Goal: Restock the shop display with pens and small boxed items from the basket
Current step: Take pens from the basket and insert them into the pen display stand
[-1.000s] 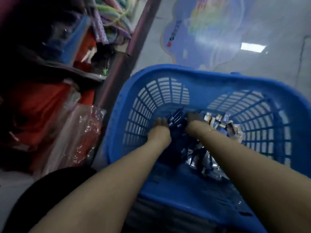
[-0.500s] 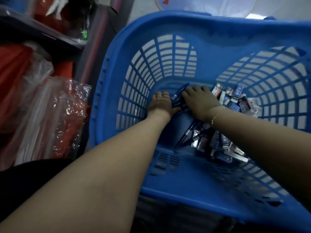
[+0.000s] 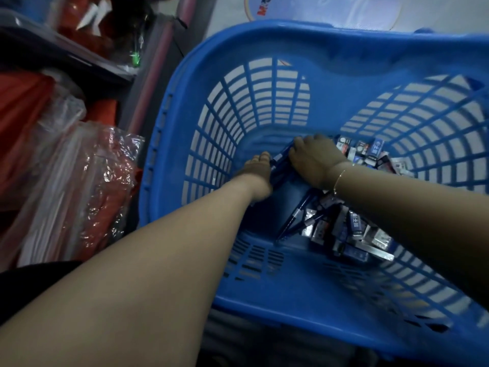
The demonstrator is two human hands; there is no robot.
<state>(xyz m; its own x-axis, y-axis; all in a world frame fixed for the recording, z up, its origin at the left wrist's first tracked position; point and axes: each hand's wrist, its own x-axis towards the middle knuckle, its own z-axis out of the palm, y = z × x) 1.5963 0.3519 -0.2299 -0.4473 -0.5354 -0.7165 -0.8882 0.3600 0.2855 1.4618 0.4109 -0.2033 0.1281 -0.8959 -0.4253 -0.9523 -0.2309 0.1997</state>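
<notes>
Both hands are down at the floor of the blue basket (image 3: 264, 35), gathering stock, so the pick-up step is in hand and nothing has reached the display yet. The left hand (image 3: 255, 173) and the right hand (image 3: 315, 161) close in from either side on a bundle of blue pens (image 3: 281, 165) near the basket's far left corner; the left fingers curl against the bundle, though whether they truly grip it I cannot tell, while the right fingers curl over its other side and seem to hold it. More pens (image 3: 296, 218) lie loose toward the near wall, and the small boxed items (image 3: 354, 229) pile along the right side. The next move probably calls for squaring the pens into one hand and lifting straight up, since the tall lattice walls hem the hands in; the open top gives the only room, with wrapped goods (image 3: 87, 181) crowding the left
</notes>
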